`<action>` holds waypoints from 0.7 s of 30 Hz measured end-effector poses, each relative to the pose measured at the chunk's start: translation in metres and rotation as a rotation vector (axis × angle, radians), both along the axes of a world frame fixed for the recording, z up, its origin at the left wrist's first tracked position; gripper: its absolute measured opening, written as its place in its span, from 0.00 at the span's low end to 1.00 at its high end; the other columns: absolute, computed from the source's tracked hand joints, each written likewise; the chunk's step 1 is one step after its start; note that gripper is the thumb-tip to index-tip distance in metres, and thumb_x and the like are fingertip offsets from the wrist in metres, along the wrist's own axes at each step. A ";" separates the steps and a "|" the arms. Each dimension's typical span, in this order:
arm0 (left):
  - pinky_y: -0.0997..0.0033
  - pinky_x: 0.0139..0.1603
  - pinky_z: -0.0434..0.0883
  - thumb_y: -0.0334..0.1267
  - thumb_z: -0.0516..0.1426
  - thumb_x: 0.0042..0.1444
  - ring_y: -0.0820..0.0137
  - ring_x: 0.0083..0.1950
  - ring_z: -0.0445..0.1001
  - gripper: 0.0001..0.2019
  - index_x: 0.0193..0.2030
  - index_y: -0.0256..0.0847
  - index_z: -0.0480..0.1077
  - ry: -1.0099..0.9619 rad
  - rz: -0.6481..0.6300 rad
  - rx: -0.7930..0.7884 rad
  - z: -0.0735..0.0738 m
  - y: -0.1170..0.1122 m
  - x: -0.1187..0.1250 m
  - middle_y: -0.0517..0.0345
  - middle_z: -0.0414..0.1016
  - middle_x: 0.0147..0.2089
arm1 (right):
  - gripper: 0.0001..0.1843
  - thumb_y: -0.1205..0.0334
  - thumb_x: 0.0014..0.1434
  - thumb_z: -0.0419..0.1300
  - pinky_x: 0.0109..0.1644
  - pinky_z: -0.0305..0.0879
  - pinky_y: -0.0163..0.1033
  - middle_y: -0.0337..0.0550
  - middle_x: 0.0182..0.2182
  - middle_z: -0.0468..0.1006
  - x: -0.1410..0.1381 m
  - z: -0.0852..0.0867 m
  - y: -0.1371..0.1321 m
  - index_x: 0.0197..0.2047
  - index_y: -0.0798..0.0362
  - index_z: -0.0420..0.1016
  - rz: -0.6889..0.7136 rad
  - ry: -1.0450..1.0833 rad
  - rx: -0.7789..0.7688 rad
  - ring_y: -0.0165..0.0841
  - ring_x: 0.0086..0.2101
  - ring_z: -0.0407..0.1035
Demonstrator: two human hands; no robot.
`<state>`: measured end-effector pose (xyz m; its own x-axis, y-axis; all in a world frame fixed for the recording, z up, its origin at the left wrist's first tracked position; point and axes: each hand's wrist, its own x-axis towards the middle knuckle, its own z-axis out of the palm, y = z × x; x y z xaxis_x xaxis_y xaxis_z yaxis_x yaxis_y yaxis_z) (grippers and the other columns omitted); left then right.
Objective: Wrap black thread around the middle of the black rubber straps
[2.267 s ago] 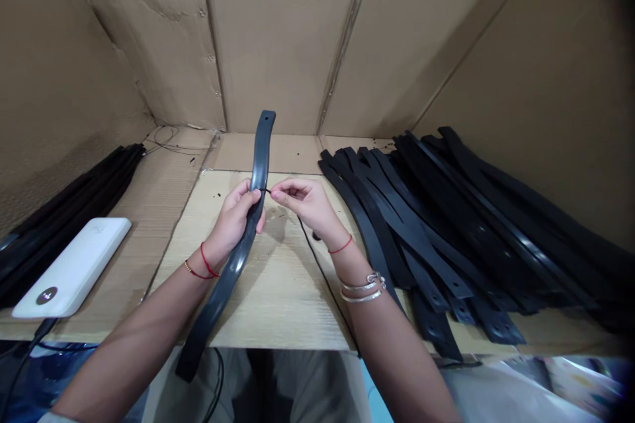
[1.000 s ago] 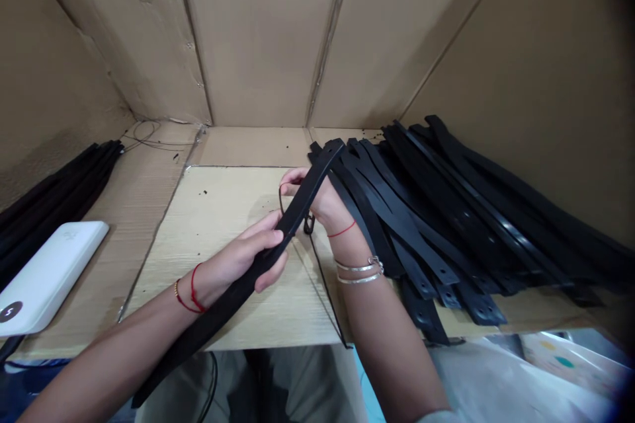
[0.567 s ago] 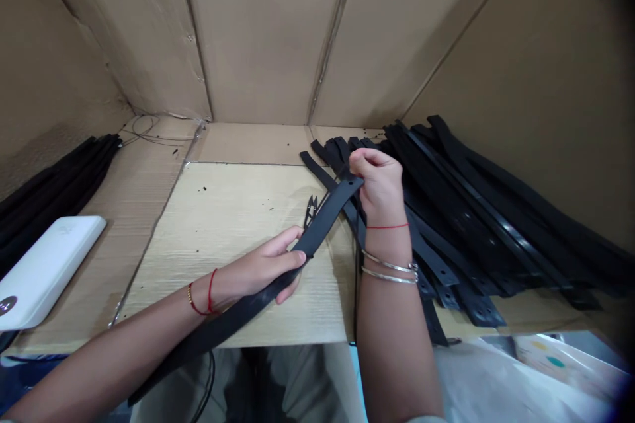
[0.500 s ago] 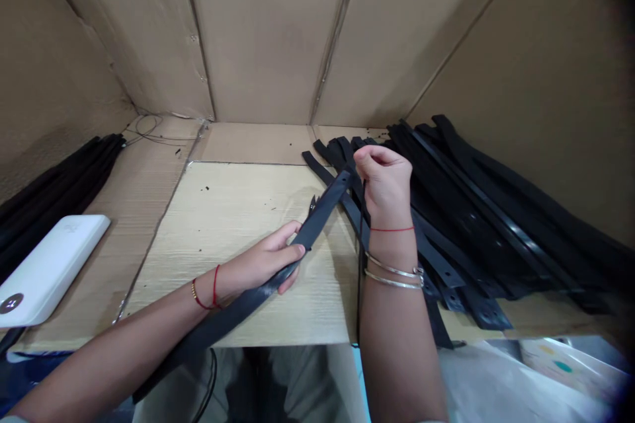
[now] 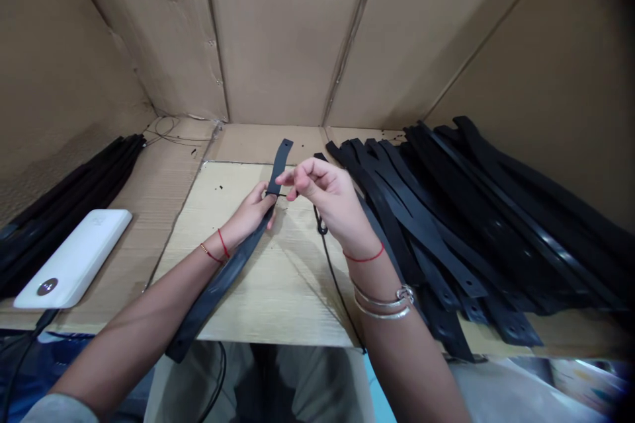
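My left hand (image 5: 260, 205) grips a long black flat strip (image 5: 218, 291), thumb on top. The strip's far end, with a small hole, sticks up beyond the hand, and the other end hangs past the front table edge. A short dark line crosses the strip by my left thumb and points toward my right hand (image 5: 322, 188). That hand is half curled close to the strip, its fingertips bunched to the left. From beneath it a thin black cord (image 5: 331, 264) with a small loop runs down to the table edge. What its fingers pinch is partly hidden.
Many black strips (image 5: 421, 225) lie fanned in a pile on the right. Another black bundle (image 5: 89, 192) lies at the left, beside a white power bank (image 5: 74, 258) with a cable. Cardboard walls (image 5: 278, 39) enclose the table (image 5: 278, 304) at the back and sides.
My right hand has come left from the pile to beside the strip, its fist loosening. My left hand has moved left and away from me, and the strip now stands steeper.
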<state>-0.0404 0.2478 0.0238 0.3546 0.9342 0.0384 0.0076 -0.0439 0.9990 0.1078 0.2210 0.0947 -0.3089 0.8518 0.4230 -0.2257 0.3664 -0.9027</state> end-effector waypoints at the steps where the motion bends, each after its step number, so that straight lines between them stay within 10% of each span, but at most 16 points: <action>1: 0.80 0.20 0.53 0.46 0.49 0.59 0.79 0.17 0.59 0.17 0.50 0.37 0.57 0.009 0.013 0.003 0.002 0.001 -0.002 0.67 0.59 0.18 | 0.18 0.51 0.56 0.61 0.37 0.65 0.30 0.38 0.24 0.65 0.000 -0.001 0.002 0.32 0.58 0.63 0.001 0.053 -0.019 0.22 0.28 0.64; 7: 0.81 0.20 0.53 0.43 0.47 0.59 0.79 0.17 0.58 0.11 0.44 0.40 0.52 0.033 -0.015 0.051 0.018 0.000 -0.011 0.68 0.59 0.16 | 0.23 0.48 0.54 0.63 0.24 0.49 0.27 0.29 0.18 0.48 0.012 -0.001 0.012 0.32 0.55 0.55 -0.008 0.265 -0.164 0.18 0.19 0.43; 21: 0.82 0.19 0.52 0.41 0.47 0.59 0.80 0.15 0.56 0.09 0.43 0.40 0.53 -0.025 0.100 0.067 0.025 0.002 -0.019 0.69 0.57 0.16 | 0.16 0.52 0.57 0.59 0.25 0.46 0.29 0.34 0.20 0.58 -0.005 -0.018 0.019 0.34 0.58 0.65 -0.276 -0.200 -0.068 0.20 0.21 0.50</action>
